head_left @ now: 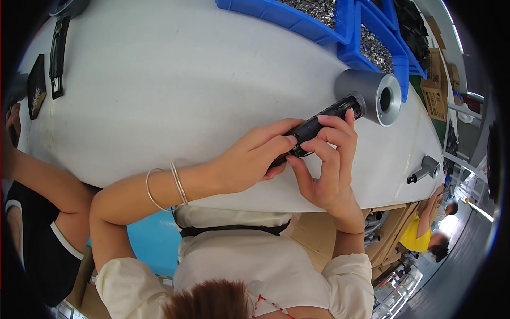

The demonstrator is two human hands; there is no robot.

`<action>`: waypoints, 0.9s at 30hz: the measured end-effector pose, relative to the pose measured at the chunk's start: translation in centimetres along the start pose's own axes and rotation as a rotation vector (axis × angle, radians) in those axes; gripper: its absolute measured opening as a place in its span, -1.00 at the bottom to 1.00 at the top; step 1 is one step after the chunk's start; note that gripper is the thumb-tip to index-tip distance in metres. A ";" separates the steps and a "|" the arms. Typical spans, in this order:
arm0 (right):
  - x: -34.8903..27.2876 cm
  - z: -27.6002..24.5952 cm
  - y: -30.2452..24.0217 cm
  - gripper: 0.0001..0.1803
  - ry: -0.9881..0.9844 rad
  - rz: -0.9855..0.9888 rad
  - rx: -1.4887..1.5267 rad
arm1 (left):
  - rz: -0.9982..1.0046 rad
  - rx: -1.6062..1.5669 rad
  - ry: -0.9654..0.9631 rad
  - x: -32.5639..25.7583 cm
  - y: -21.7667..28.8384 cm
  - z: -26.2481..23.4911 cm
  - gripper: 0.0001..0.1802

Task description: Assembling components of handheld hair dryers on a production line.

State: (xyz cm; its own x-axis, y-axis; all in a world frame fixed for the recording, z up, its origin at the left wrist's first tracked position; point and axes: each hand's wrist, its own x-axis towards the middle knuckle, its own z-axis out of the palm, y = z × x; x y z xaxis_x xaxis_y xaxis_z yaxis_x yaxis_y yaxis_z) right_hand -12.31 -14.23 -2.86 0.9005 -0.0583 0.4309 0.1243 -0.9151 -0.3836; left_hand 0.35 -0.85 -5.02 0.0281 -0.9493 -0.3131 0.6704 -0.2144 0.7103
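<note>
A hair dryer with a silver-grey round head [355, 85] and a black handle [313, 126] lies slanted over the white table in front of me. The handle's side is uncovered near the head, with dark inner parts showing. My left hand [260, 154] is wrapped round the handle's lower end, its thumb pressed on top. My right hand [334, 170] has its fingers bent over the same handle. Its thumb and index finger close on the handle's edge beside my left thumb, and another fingertip rests up near the head. Anything small between those fingertips is hidden.
Blue bins [340, 40] of small metal parts stand at the far right. Another grey dryer [425, 169] lies at the right edge. Black handle parts [57, 64] lie far left, near a co-worker's arm [48, 178]. A cardboard box [313, 236] with grey parts sits below the table edge.
</note>
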 end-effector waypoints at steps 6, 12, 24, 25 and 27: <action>0.1 0.1 0.1 -0.60 -0.008 -0.032 0.013 | 0.046 -0.080 0.033 -0.1 -0.6 0.2 -0.60; -0.2 0.7 0.8 -0.70 0.053 -0.113 0.013 | 0.085 0.050 0.020 -0.1 -0.3 0.0 -0.60; -1.1 1.8 1.4 -0.71 0.175 -0.260 -0.124 | 0.010 0.132 0.013 0.0 0.0 -0.7 -0.50; -0.9 1.8 1.5 -0.71 0.174 -0.245 -0.095 | 0.037 0.111 -0.008 0.1 0.0 -0.8 -0.50; -0.9 1.4 1.7 -0.74 0.165 -0.226 -0.051 | 0.066 0.096 -0.034 0.1 0.3 -0.9 -0.50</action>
State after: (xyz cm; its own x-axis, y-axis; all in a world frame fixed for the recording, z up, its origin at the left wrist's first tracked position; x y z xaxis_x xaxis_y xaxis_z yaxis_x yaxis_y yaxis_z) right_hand -12.37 -15.16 -5.01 0.7717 0.0887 0.6298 0.2887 -0.9311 -0.2227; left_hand 1.20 -0.84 -5.44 0.0435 -0.9690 -0.2434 0.5937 -0.1709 0.7863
